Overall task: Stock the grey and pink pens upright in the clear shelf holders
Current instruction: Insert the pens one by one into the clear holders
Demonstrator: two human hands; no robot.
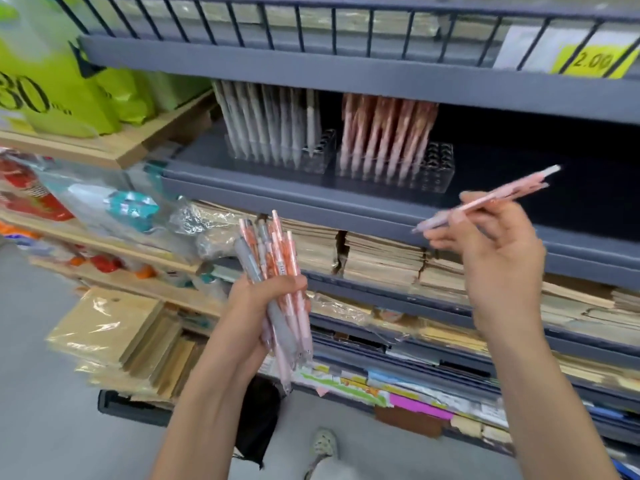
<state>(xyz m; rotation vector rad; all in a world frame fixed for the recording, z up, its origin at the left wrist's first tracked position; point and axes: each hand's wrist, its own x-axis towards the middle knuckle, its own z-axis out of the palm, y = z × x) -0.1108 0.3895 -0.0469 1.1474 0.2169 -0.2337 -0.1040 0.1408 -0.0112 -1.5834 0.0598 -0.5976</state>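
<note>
Gripping the mixed bundle of pens [277, 258] in my left hand [263, 306], I pinched one pink pen [486, 199] in my right hand [498, 258], near the pink holder [438, 164]. Its right holes seemed free. Next, the pen needed turning upright.

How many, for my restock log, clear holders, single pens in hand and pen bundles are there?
Clear holders: 2 (grey-pen holder, pink-pen holder)
Single pink pen in right hand: 1
Pen bundle in left hand: 1
Total: 4

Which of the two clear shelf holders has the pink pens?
The right-hand holder: pink pens stand in it, with empty slots at its right end. The left holder has grey pens.
</note>
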